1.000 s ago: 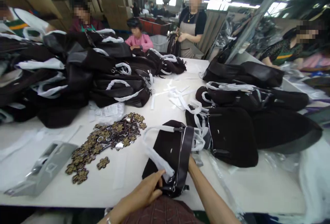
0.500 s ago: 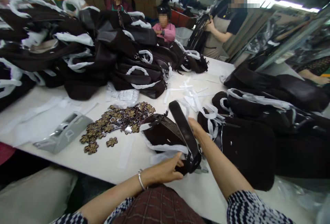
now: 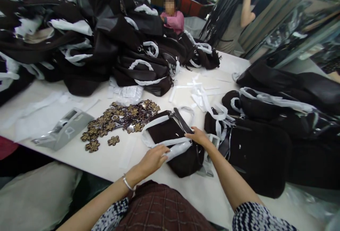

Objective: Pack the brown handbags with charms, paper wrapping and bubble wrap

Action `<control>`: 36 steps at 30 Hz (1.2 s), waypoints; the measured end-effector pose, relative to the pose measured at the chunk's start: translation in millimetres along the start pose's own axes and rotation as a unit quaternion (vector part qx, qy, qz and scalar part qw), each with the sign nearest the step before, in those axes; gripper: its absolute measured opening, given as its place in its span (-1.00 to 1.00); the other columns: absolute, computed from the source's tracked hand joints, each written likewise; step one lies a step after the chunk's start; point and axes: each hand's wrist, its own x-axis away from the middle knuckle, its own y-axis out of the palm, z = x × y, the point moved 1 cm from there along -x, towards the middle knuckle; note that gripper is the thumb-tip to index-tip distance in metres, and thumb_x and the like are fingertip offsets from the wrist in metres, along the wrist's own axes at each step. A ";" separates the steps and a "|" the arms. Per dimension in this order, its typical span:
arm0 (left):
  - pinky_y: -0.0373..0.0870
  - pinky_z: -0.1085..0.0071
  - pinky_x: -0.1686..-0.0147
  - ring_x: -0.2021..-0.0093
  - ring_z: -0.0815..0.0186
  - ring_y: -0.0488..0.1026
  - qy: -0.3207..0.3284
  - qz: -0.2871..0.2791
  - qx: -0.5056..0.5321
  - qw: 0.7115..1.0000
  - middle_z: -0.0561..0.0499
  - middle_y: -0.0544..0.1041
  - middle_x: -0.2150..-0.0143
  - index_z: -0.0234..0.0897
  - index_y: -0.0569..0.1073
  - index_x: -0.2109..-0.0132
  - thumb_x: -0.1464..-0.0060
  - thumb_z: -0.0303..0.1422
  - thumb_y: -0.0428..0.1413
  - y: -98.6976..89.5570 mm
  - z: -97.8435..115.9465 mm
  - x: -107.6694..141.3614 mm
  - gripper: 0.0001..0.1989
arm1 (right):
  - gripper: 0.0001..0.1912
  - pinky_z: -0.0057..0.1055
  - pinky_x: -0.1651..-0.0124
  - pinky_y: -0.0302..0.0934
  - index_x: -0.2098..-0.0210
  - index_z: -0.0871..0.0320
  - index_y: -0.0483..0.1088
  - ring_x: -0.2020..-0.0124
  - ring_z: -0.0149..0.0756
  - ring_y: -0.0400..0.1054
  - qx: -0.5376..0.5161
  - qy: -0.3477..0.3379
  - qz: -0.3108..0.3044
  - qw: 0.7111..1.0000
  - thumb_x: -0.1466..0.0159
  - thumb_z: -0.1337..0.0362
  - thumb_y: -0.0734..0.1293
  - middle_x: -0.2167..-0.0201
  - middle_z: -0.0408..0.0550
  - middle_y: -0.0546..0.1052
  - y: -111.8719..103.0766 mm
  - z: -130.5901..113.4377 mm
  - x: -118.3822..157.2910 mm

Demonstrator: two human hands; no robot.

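A dark brown handbag (image 3: 186, 163) with a small metal plate lies on the table in front of me. White wrapping covers its handles (image 3: 159, 120). My left hand (image 3: 154, 160) is at the near handle, fingers curled together against the white wrap. At the bag's right side, my right hand (image 3: 199, 137) grips the black strap (image 3: 182, 120) between thumb and fingers. Left of the bag spreads a pile of flower-shaped leopard-print charms (image 3: 119, 117), some with metal rings. One single charm (image 3: 113, 140) lies apart from the pile.
A big heap of dark bags (image 3: 106, 46) covers the back left. More bags (image 3: 257, 153) lie at my right. A grey tape dispenser (image 3: 66, 128) stands at the left, and white paper strips (image 3: 199, 94) lie behind the handbag. Co-workers are beyond the table.
The handbag has turned and lies flatter, its front facing up more. My left hand has moved left, onto the wrapped handle. The strap, upright before, is now lowered under my right hand.
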 end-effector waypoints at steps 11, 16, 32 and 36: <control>0.25 0.17 -0.24 -0.26 0.25 0.26 0.078 0.123 -0.092 0.985 -0.14 0.37 -0.24 -0.29 0.31 -0.20 -0.06 -0.65 -0.15 -7.3 -27.9 -103.0 -0.44 | -0.46 -0.35 -0.06 0.27 -0.11 0.15 0.35 0.05 -0.21 0.44 -0.065 -0.140 0.107 0.982 -0.11 0.31 0.28 0.04 -0.03 0.54 -11.8 -29.5 16.7; 0.10 0.07 -0.28 -0.30 0.12 0.19 0.117 0.165 -0.235 0.951 -0.22 0.32 -0.26 -0.35 0.25 -0.24 -0.12 -0.58 -0.07 -42.2 9.9 -123.5 -0.48 | -0.51 -0.32 -0.03 0.30 -0.07 0.14 0.35 0.09 -0.19 0.45 -0.022 -0.330 0.165 0.929 -0.12 0.36 0.26 0.09 -0.03 0.55 -45.3 -71.2 32.7; 0.33 0.30 0.21 0.20 0.20 0.44 0.130 -0.080 -0.262 0.953 -0.05 0.50 0.22 -0.27 0.43 0.17 -0.27 -0.41 -0.04 -24.2 43.9 -19.1 -0.85 | -0.58 -0.28 0.10 0.29 0.00 0.09 0.41 0.17 -0.08 0.49 0.081 -0.324 0.135 0.933 -0.25 0.00 0.34 0.19 0.01 0.60 -45.5 -69.9 5.3; 0.37 0.31 0.22 0.23 0.20 0.49 0.043 -0.089 -0.207 0.973 -0.10 0.55 0.20 -0.27 0.47 0.16 -0.33 -0.16 -0.15 -35.0 43.8 -25.4 -0.62 | -0.73 -0.34 0.05 0.24 0.14 0.09 0.47 0.16 -0.20 0.46 -0.012 -0.338 0.128 0.932 -0.26 0.08 0.33 0.20 -0.06 0.59 -49.6 -72.9 17.2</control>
